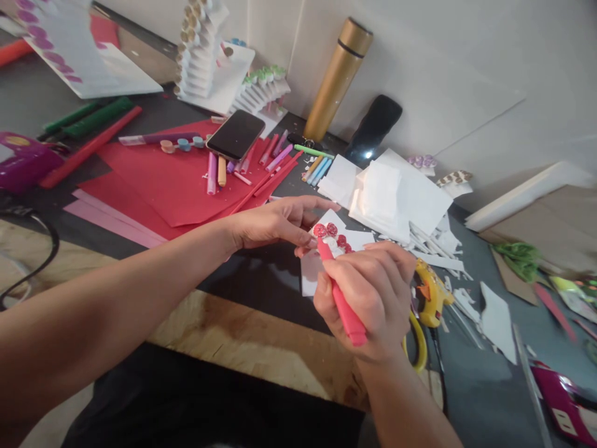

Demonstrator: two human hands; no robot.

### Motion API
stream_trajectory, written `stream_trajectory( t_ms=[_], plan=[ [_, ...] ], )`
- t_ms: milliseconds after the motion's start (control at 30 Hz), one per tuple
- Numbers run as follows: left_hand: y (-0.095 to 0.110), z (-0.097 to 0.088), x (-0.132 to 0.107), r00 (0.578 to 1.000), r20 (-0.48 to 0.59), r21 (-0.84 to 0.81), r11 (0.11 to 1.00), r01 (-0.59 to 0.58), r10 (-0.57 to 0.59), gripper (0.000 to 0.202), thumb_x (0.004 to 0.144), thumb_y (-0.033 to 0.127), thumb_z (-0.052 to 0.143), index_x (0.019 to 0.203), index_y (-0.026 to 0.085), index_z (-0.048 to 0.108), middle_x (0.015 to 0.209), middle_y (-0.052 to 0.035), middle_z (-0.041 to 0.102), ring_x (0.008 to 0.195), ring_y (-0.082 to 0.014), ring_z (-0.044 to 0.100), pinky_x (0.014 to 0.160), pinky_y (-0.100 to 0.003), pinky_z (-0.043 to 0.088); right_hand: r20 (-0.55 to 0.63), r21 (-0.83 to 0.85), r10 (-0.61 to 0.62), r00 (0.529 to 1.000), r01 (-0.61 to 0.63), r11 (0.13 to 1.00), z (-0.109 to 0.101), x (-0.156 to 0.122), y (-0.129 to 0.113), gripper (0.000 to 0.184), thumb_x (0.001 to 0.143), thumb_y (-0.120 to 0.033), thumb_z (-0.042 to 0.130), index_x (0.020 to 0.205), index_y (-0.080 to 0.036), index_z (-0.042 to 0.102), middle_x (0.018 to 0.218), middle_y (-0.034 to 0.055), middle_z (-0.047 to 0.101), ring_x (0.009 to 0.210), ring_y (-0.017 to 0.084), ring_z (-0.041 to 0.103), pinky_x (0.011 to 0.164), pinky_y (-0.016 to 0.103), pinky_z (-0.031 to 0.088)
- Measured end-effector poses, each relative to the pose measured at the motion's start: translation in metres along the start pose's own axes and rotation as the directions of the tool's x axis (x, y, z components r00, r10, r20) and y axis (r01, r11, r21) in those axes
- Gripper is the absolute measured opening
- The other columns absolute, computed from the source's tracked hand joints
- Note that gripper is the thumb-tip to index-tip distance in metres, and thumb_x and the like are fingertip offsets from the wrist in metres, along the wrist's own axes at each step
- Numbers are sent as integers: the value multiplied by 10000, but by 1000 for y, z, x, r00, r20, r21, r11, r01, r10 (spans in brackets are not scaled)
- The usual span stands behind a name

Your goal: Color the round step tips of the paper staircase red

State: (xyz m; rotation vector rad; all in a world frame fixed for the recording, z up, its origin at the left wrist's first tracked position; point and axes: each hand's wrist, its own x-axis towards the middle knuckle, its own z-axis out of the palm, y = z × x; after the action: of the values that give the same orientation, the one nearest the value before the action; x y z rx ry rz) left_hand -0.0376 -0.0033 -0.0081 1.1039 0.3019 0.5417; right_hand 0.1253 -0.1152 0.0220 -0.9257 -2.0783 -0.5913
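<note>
Just right of the frame's centre, a pink stick (342, 305) is gripped in the closed right hand (368, 298), its upper tip set against the red paper coils (325, 229) on a small white card (310, 277); the card's left edge is pinched by the left hand (275, 224); a yellow glue gun (431, 292) is seen just right of the right hand; a phone (236, 134) lies at upper left.
</note>
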Motion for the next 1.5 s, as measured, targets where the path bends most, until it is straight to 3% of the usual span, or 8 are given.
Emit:
stream_trajectory(
  t_ms=[167,500,833,1267,1400,1500],
  plan=[
    [1,0,0,1000,16,-3,1000,-10,11,774,690,93,742,1401,130,438,817,-34,694,602,-108,602,587,-245,483,-12,3,6,1000,-6,1000,1,0,0,176,820,-124,615,975,-170,545,727,24,676,680,145,615,786,397,508],
    [-1,-1,0,999,29,-9,1000,-25,25,753,696,101,748,1388,137,453,773,-20,676,596,-109,588,587,-248,473,11,12,-3,1000,2,1000,-2,2,2,190,819,-128,623,982,-181,542,724,16,667,685,147,610,784,382,497],
    [-2,-2,0,1000,22,-14,1000,-10,10,768,696,97,748,1401,148,448,862,-46,700,611,-108,608,601,-247,482,19,27,0,1000,-1,1000,-2,1,2,202,814,-135,626,985,-195,539,731,7,650,701,142,622,802,378,509],
    [-2,-2,1,999,32,-7,1000,-29,29,727,719,96,732,1387,143,450,780,-24,678,608,-110,589,605,-250,471,-1,40,22,1000,-22,999,-2,1,4,193,814,-126,629,976,-192,548,738,11,675,695,147,623,780,387,516],
    [0,-2,1,1000,24,9,1000,-20,20,725,720,104,741,1390,146,468,806,-32,684,623,-116,607,595,-244,468,-49,150,156,986,-148,978,-1,-1,8,117,851,-131,588,948,-195,575,730,2,663,691,138,612,783,387,511],
    [0,-2,1,999,28,21,1000,-17,16,725,735,92,728,1409,159,468,842,-37,683,620,-104,599,597,-239,471,-94,268,393,915,-357,895,2,-4,14,61,889,-171,551,911,-196,602,741,-10,647,688,129,627,725,345,518]
  ],
)
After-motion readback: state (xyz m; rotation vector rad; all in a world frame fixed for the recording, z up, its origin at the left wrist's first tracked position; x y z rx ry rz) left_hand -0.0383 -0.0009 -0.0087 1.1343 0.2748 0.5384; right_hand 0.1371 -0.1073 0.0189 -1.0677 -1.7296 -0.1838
